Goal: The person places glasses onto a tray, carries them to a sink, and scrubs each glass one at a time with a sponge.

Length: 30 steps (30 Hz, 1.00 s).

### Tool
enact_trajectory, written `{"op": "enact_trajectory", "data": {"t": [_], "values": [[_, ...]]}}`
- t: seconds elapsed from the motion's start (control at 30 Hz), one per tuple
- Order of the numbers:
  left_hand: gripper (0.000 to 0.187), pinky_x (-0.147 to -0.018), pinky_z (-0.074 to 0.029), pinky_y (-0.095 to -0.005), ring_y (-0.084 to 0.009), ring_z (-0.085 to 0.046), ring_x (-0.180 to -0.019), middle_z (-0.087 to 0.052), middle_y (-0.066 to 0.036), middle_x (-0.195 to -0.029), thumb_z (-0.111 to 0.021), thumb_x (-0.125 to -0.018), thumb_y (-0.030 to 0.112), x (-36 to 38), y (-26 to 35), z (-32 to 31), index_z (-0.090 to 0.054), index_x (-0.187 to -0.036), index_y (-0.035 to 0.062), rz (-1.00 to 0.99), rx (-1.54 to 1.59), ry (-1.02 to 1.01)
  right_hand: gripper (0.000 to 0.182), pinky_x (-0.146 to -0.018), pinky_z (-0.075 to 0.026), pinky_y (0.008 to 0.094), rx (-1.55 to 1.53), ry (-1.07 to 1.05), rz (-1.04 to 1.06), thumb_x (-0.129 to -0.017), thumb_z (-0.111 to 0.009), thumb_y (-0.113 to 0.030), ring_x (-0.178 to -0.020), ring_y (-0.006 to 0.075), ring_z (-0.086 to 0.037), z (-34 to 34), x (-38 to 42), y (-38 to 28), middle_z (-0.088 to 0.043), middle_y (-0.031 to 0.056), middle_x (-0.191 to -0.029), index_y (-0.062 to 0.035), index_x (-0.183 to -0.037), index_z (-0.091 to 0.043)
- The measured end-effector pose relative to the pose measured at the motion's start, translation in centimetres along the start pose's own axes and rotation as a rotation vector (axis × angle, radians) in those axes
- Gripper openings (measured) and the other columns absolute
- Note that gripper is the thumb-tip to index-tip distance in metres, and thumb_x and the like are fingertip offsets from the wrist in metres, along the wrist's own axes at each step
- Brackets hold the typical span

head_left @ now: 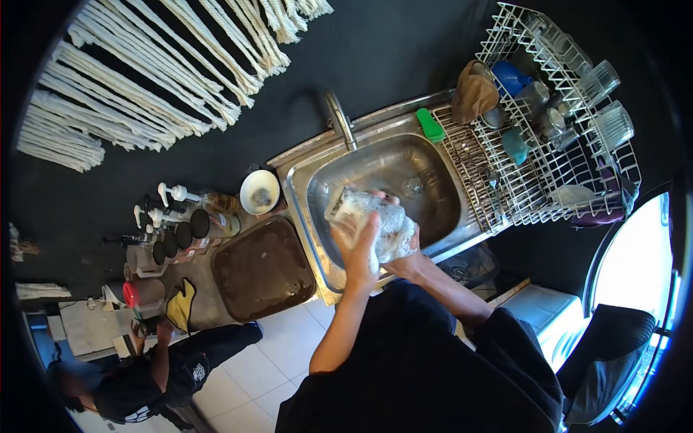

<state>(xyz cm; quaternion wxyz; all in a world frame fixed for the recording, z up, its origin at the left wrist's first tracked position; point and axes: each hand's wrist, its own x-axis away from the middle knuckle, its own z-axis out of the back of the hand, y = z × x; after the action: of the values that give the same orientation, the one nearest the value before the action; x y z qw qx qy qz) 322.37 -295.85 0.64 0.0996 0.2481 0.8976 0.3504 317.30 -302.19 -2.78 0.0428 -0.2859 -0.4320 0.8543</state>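
Observation:
Over the steel sink (451, 162), both my hands are closed around a foam-covered object (393, 224). Thick white suds hide its exact kind, though an edge like a rim shows at its left end. My left hand (359, 249) wraps its near side, with the thumb pointing up along it. Foam coats my right hand (406, 265), which grips the lower right side; part of its fingers is hidden behind the object. The faucet (341, 123) stands at the back of the basin, beyond my hands.
Right of the sink, a white wire dish rack (520, 195) holds glasses and cups. A green scraper-like item (430, 125) lies on the sink's edge. To the left are a white bowl (260, 192), a brown tray (263, 270) and pump bottles (220, 202). Another person (155, 375) stands lower left.

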Motion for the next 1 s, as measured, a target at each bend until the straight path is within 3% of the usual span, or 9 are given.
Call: {"op": "enact_trajectory", "data": {"t": [0.23, 0.3, 0.43, 0.57, 0.67, 0.73, 0.8, 0.9, 1.0], "values": [[0.058, -0.083, -0.049, -0.0438, -0.0325, -0.058, -0.097, -0.057, -0.017, -0.101, -0.069, -0.076, 0.018, -1.2, -0.5, 2.8, -0.036, -0.122, 0.0062, 0.132, 0.140, -0.130, 0.032, -0.082, -0.046, 0.0327, -0.585, 0.140, -0.268, -0.079, -0.062, -0.008, -0.098, 0.0179, -0.058, -1.6, 0.7, 0.7, -0.059, 0.0090, -0.107, -0.0046, -0.110, -0.055], [0.042, -0.083, -0.049, -0.0452, -0.0321, -0.058, -0.095, -0.058, -0.014, -0.095, -0.063, -0.082, 0.020, -2.1, 0.3, 2.9, -0.040, -0.116, 0.0080, 0.030, 0.095, -0.153, 0.041, -0.092, -0.044, 0.0376, -1.394, 0.230, -0.507, -0.089, -0.058, -0.022, -0.107, 0.0194, -0.054, -2.3, 0.8, 0.5, -0.054, 0.0101, -0.119, -0.0016, -0.122, -0.045], [0.017, -0.071, -0.051, -0.0421, -0.0226, -0.057, -0.068, -0.051, -0.007, -0.070, -0.060, -0.086, 0.017, -3.8, 1.7, 3.0, -0.049, -0.093, 0.0065, -0.165, -0.179, -0.009, 0.050, -0.095, -0.043, 0.0381, -1.485, 0.198, -0.696, -0.089, -0.056, -0.037, -0.111, 0.0204, -0.052, -0.9, 0.3, -0.6, -0.053, 0.0104, -0.119, 0.0000, -0.121, -0.045], [0.018, -0.066, -0.050, -0.0305, -0.0147, -0.055, -0.063, -0.051, -0.005, -0.070, -0.061, -0.085, 0.021, -4.4, 2.6, 2.9, -0.052, -0.088, 0.0058, -0.139, -0.277, 0.187, 0.044, -0.093, -0.044, 0.0377, -1.375, 0.208, -0.661, -0.092, -0.051, -0.034, -0.105, 0.0207, -0.054, -1.3, 1.5, 1.1, -0.055, 0.0097, -0.115, 0.0018, -0.117, -0.045], [0.036, -0.072, -0.048, -0.0261, -0.0140, -0.059, -0.078, -0.060, -0.006, -0.096, -0.068, -0.080, 0.015, -3.3, 2.6, 3.2, -0.055, -0.110, 0.0001, 0.117, -0.640, -0.102, 0.034, -0.090, -0.043, 0.0353, -0.666, 0.039, -0.639, -0.083, -0.056, -0.015, -0.103, 0.0232, -0.053, 0.5, 2.2, 3.0, -0.055, 0.0137, -0.109, -0.0008, -0.113, -0.050], [0.043, -0.074, -0.047, -0.0255, -0.0134, -0.059, -0.083, -0.060, -0.006, -0.099, -0.070, -0.078, 0.015, -3.3, 3.5, 4.4, -0.054, -0.114, -0.0008, 0.258, -0.672, -0.244, 0.036, -0.093, -0.039, 0.0381, -0.036, -0.289, -0.320, -0.076, -0.058, -0.016, -0.102, 0.0312, -0.050, 3.6, 0.4, 2.8, -0.054, 0.0178, -0.106, -0.0016, -0.108, -0.054], [0.056, -0.084, -0.043, -0.0270, -0.0137, -0.054, -0.097, -0.058, -0.006, -0.106, -0.075, -0.072, 0.015, -3.5, 4.8, 4.9, -0.050, -0.120, -0.0007, 0.932, -0.730, -0.428, 0.035, -0.094, -0.038, 0.0397, -0.109, -0.449, -0.195, -0.075, -0.058, -0.016, -0.104, 0.0333, -0.048, 4.7, -0.9, 3.3, -0.054, 0.0190, -0.105, -0.0023, -0.107, -0.055], [0.063, -0.086, -0.045, -0.0278, -0.0138, -0.055, -0.095, -0.057, -0.007, -0.105, -0.080, -0.066, 0.016, -3.6, 4.0, 5.5, -0.050, -0.118, 0.0004, 0.750, -0.713, -0.750, 0.036, -0.099, -0.033, 0.0404, -0.241, -0.697, -0.015, -0.074, -0.058, -0.016, -0.105, 0.0329, -0.047, 4.5, -2.2, 3.7, -0.054, 0.0182, -0.109, -0.0022, -0.106, -0.054], [0.069, -0.091, -0.040, -0.0285, -0.0140, -0.050, -0.102, -0.056, -0.006, -0.107, -0.081, -0.063, 0.014, -2.5, 3.0, 4.8, -0.046, -0.120, 0.0016, 0.441, -0.695, -0.577, 0.038, -0.097, -0.036, 0.0388, -0.238, -0.836, -0.210, -0.082, -0.055, -0.021, -0.104, 0.0357, -0.048, 5.4, -5.2, 1.8, -0.050, 0.0212, -0.116, -0.0031, -0.115, -0.051]]}}
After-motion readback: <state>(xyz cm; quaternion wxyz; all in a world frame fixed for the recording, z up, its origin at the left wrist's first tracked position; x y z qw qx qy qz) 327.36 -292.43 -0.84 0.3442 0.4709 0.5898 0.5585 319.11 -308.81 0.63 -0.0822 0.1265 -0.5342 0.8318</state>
